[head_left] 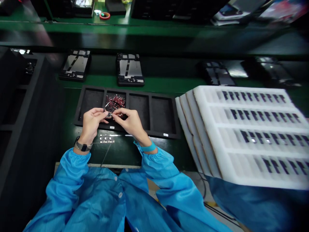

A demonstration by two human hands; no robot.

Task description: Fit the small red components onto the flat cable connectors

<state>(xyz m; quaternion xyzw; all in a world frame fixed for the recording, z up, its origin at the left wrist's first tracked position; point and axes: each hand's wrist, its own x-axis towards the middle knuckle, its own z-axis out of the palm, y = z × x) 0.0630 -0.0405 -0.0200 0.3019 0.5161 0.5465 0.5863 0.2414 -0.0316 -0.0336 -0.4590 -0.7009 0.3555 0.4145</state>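
Observation:
My left hand point(93, 121) pinches a small dark circuit board point(109, 115) between thumb and fingers, over the front edge of a black foam tray point(164, 130). At the board's right end, the thumb and forefinger of my right hand point(130, 121) are closed together; whatever is between them is too small to make out. A thin pointed silver tip point(107, 104) shows just above my left fingers. Behind my hands, a heap of tiny red and silver parts with thin leads point(117, 101) fills one compartment of the tray. A strip of small boards point(107, 139) lies on the green bench below my hands.
Stacked white foam trays point(210, 135) with rows of dark parts stand close on my right. A black foam rack point(31, 106) rises on the left. Behind the tray sit several dark device stacks point(130, 69). A red tape roll point(104, 15) rests on the shelf above.

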